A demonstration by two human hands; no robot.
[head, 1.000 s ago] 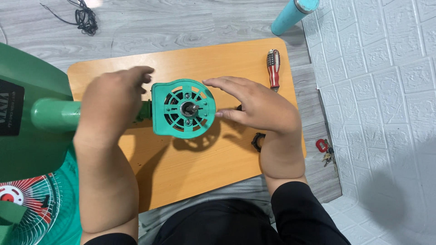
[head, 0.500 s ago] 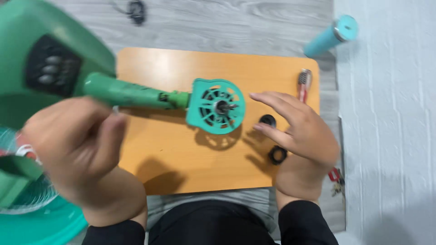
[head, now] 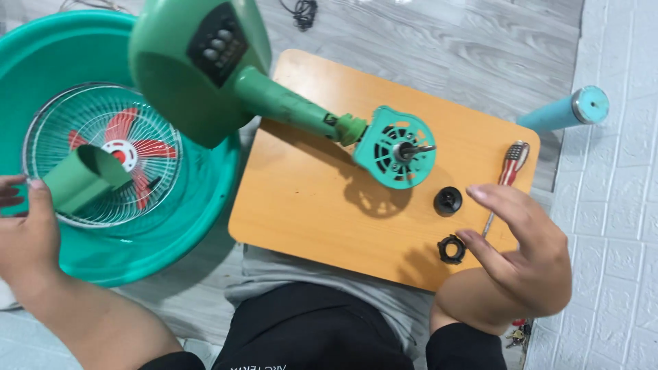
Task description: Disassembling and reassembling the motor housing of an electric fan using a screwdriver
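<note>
A green desk fan lies across the small wooden table [head: 308, 205]; its round base [head: 199, 68] hangs over the left edge. The teal motor head [head: 397, 147], with a bare shaft, rests on the tabletop. My left hand [head: 27, 236] is at the far left over a teal basin [head: 199, 205] and grips a curved green plastic cover [head: 86, 178]. My right hand [head: 521, 253] hovers open over the table's right end, and one fingertip is right beside a black ring nut [head: 452, 249]. A black cap [head: 447, 201] lies just above the nut.
A wire fan grille with red blades [head: 103, 154] lies inside the basin. A red-handled screwdriver [head: 508, 175] lies along the table's right edge. A teal bottle [head: 565, 113] lies on the floor at right, a black cable [head: 301, 10] at top, keys [head: 514, 336] at bottom right.
My left hand has let go of the fan's stem and swung left to the basin, now holding the green cover. My right hand has left the motor head and dropped to the ring nut.
</note>
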